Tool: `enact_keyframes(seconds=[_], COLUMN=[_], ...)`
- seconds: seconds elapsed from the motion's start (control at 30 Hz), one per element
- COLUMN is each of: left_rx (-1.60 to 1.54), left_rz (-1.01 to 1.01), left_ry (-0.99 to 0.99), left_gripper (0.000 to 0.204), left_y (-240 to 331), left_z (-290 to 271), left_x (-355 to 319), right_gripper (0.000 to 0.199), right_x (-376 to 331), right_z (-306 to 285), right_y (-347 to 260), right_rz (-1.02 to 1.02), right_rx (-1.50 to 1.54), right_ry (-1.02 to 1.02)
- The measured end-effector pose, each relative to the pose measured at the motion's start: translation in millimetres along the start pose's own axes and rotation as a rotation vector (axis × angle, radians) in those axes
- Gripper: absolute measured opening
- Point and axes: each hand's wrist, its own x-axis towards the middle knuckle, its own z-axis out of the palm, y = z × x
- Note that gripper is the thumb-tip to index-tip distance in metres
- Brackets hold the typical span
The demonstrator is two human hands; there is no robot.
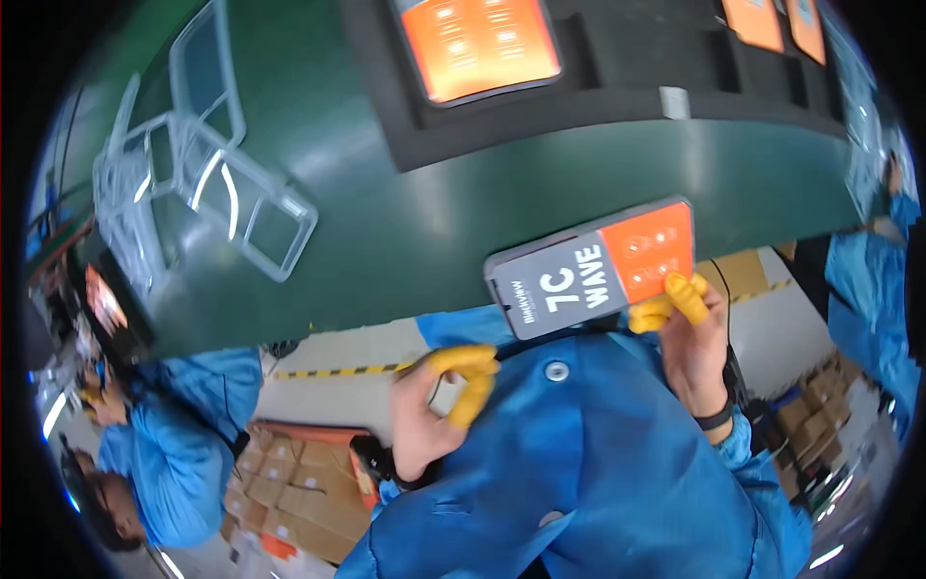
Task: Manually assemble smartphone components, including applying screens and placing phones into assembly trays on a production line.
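Note:
A smartphone [588, 267] with a grey and orange printed front lies at a slant at the near edge of the green table, its lower edge reaching past it. My right hand [696, 347] is at its lower right corner, yellow finger covers on thumb and forefinger. The forefinger overlaps the orange end; the fingers look closed on the corner. Apart from the phone, to its lower left, my left hand [434, 400] is bent into a pinch, also with yellow covers. Whatever lies between those fingertips, if anything, is too small to make out.
Clear plastic frames [231, 183] are piled on the left of the table [386, 251]. A black tray [617, 106] at the back holds an orange-fronted phone [482, 43] and more orange pieces [755, 21]. Co-workers in blue sit left [183, 454] and right [873, 289]. Cartons [309, 492] stand below.

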Motion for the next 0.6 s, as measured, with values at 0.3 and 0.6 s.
enact_keyframes(seconds=[0.3, 0.6], left_rx=[-0.415, -0.639], left_rz=[0.030, 0.129], left_ry=[-0.179, -0.048], left_gripper=[0.026, 0.016], left_y=[-42.8, -52.0], left_z=[58.1, 69.9], left_x=[18.9, 35.9], right_gripper=[0.020, 0.023], right_x=[16.2, 21.5], right_z=[-19.9, -26.8], right_y=[-13.6, -19.3], right_rz=[0.086, 0.165], right_rx=[-0.010, 0.029], right_ry=[-0.203, -0.288])
